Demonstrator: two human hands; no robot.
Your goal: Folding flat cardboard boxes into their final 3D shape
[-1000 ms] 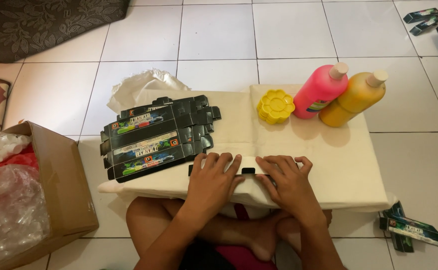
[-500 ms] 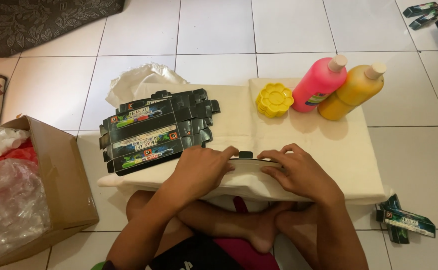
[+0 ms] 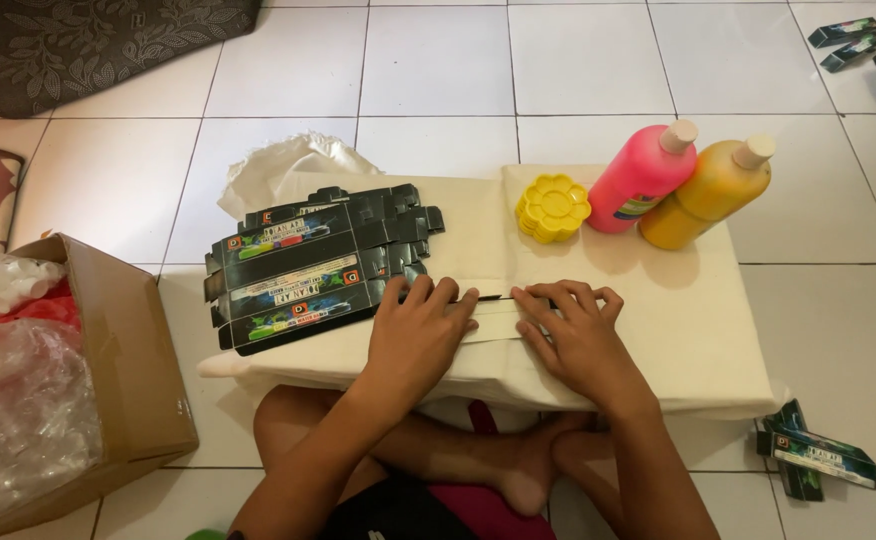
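Note:
My left hand (image 3: 413, 335) and my right hand (image 3: 573, 330) lie side by side, pressing a flat, pale carton blank (image 3: 498, 318) against the cloth-covered low table (image 3: 678, 330). Only a thin strip of the blank shows between the fingers, with a dark edge at its top. A fanned stack of flat black printed cartons (image 3: 313, 265) rests just left of my left hand. Behind my right hand stand a yellow flower-shaped palette (image 3: 552, 208), a pink bottle (image 3: 643, 178) and a yellow bottle (image 3: 708, 192).
An open cardboard box (image 3: 108, 350) with plastic bags sits on the tiled floor at left. Crumpled white plastic (image 3: 278, 165) lies behind the table. Folded dark cartons (image 3: 813, 455) lie at lower right, more (image 3: 846, 42) at top right. My crossed legs are under the table's near edge.
Both hands slid slightly apart along the flat carton and pressed it down; the camera view shifted a little, and the stack and bottles stayed put.

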